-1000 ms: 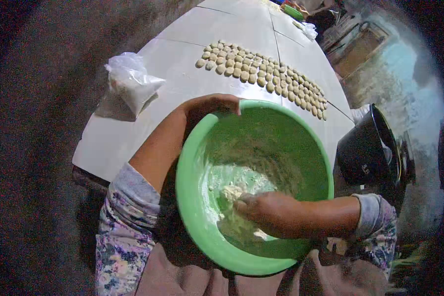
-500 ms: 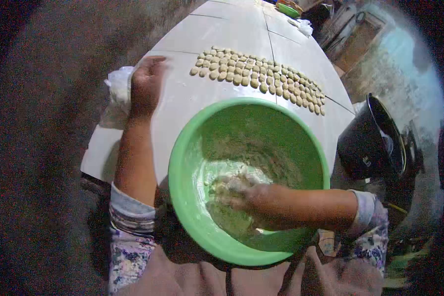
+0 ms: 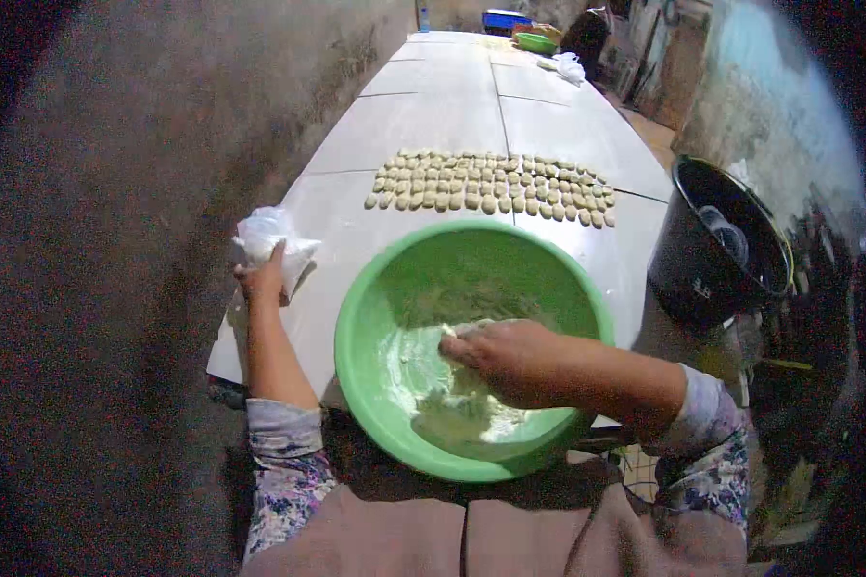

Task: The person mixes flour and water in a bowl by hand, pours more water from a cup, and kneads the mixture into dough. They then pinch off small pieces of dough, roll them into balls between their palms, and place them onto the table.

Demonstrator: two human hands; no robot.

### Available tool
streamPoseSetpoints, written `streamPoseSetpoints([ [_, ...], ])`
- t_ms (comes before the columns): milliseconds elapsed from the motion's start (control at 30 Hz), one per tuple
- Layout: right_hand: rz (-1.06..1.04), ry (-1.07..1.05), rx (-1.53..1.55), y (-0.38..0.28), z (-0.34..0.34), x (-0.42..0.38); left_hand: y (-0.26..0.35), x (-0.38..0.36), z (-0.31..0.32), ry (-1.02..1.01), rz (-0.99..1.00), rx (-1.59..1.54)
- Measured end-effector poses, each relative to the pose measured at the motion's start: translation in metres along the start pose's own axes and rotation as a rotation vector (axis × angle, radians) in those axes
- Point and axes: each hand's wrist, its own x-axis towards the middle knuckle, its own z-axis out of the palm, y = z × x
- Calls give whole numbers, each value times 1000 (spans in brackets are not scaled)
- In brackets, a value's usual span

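A big green basin (image 3: pixel 356 288) stands at the near end of the table, with pale flour or dough smeared over its bottom. Inside it my right hand (image 3: pixel 500 361) is closed, fingers curled together. A small whitish bit shows at its fingertips; what else lies in the fist is hidden. My left hand (image 3: pixel 263 279) grips the near side of a white plastic bag (image 3: pixel 271 231) at the table's left edge; the bag's contents cannot be made out. Beyond the basin, many small flattened dough pieces (image 3: pixel 491 189) lie in close rows.
The white tiled table (image 3: pixel 433 106) runs away toward the wall. To the right stands a black bucket (image 3: pixel 678 260) with a clear container (image 3: pixel 725 236) inside. At the far end are a green bowl (image 3: pixel 536 43), a blue crate (image 3: pixel 506 19) and another plastic bag (image 3: pixel 570 67).
My left hand has moved down and left onto the plastic bag. My right hand has lifted a little from the basin's bottom and closed. The view has tilted up.
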Motion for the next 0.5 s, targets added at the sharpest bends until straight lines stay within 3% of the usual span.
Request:
streamPoseSetpoints([
  [33, 29, -38, 43, 1, -9, -8, -22, 17, 21, -58, 42, 244],
  [67, 33, -29, 44, 0, -18, -16, 10, -10, -12, -123, -5, 130],
  [133, 129, -219, 101, -2, -32, -28, 84, -71, -87, -238, -120, -91],
  [167, 106, -161, 82, 3, -26, -33, 99, -88, -103, -208, -199, -133],
  [200, 99, -155, 79, 3, -29, -37, 92, -87, -96, -198, -196, -132],
  [267, 104, -132, 154, -5, -39, -42, 75, -83, -80, -151, -169, -553],
  [300, 176, -175, 106, -8, -42, -41, 102, -108, -104, -129, -145, -460],
  [333, 160, -167, 108, -4, -40, -43, 109, -118, -108, -160, -62, -693],
  [500, 45, -6, 90, 38, 18, -32, 86, -96, -75, -199, -144, -613],
])
